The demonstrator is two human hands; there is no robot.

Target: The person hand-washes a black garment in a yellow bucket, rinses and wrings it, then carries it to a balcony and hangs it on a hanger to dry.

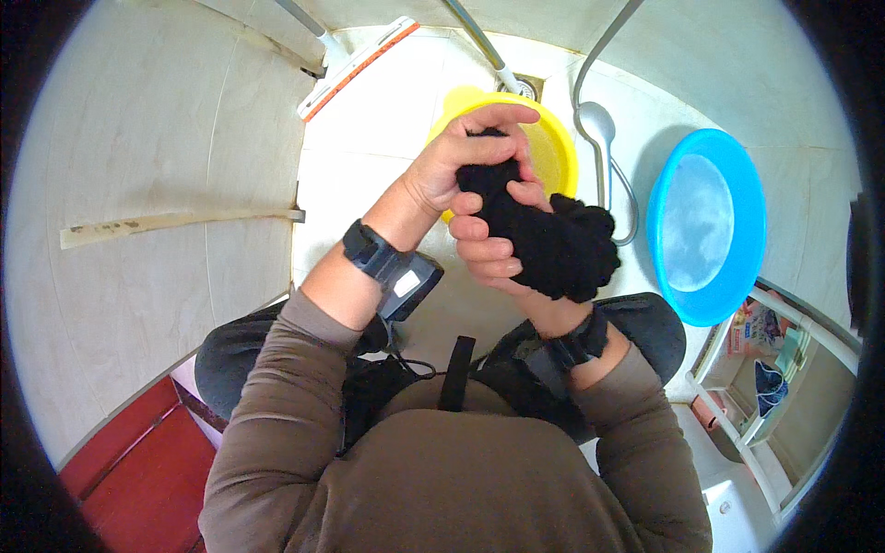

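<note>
A bunched black cloth (563,252) is squeezed between both hands in front of me, its loose end bulging out to the right. My left hand (477,148) wraps the upper end of the cloth, with fingers curled around it. Just below, my right hand (487,242) grips the middle, its knuckles toward me. Beneath the hands stands a yellow plastic basin (568,162), partly hidden by them and the cloth. What shows of its inside looks yellowish. Each wrist wears a black strap, and a small dark device hangs at the left one.
To the right, a blue basin (750,228) holds cloudy liquid. A shower head (596,124) with its hose lies between the basins. A squeegee (359,69) with an orange edge rests at the back left. A pole (477,34) reaches the floor drain (529,90). A white shelf rack (750,435) stands at right.
</note>
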